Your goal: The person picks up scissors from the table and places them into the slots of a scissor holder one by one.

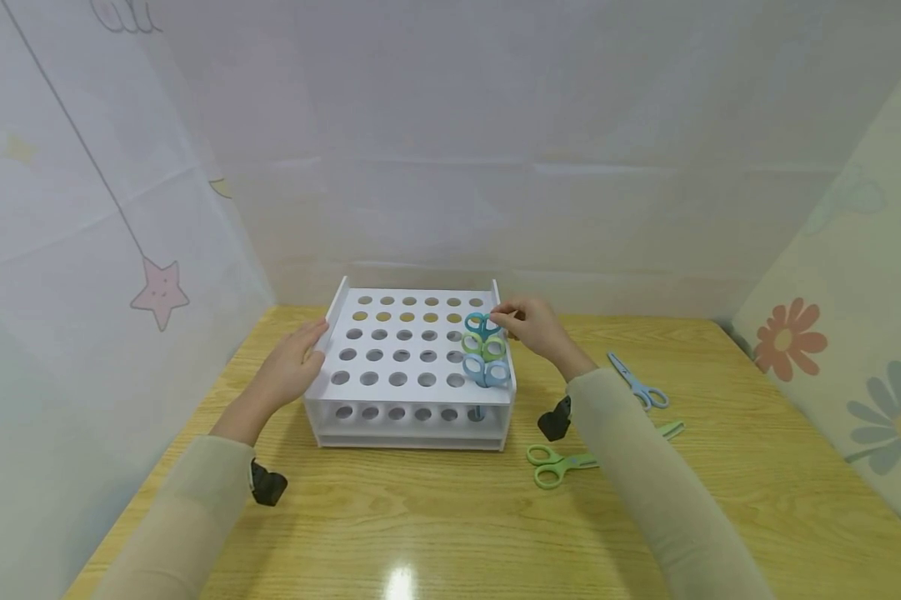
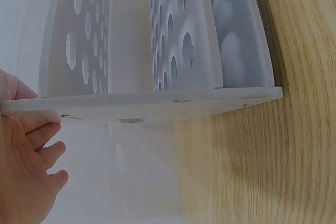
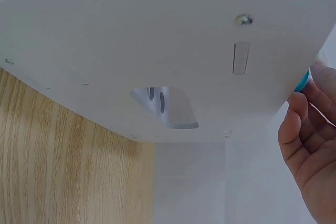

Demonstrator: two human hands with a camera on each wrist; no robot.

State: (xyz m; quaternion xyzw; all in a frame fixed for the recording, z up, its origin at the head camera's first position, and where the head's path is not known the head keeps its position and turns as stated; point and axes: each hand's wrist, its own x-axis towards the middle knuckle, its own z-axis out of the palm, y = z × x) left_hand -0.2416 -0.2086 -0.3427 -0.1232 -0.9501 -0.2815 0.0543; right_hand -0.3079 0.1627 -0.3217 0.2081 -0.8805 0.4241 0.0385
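A white rack (image 1: 382, 393) with rows of round holes stands on the table. My left hand (image 1: 291, 367) grips the top edge of its left side panel, thumb inside and fingers outside, as the left wrist view shows. At the right column, my right hand (image 1: 534, 330) pinches the handle of teal scissors (image 1: 483, 328), which sit handle up in a hole. In front of them, light green scissors (image 1: 483, 346) and light blue scissors (image 1: 484, 372) stand in the same column. The right wrist view shows a sliver of the teal handle (image 3: 302, 81) at my fingertips.
On the table (image 1: 435, 525), right of the rack, lie another pair of green scissors (image 1: 570, 462), partly under my right sleeve, and blue scissors (image 1: 633, 380). A pale cloth backdrop (image 1: 450, 208) rises behind the table and along both sides.
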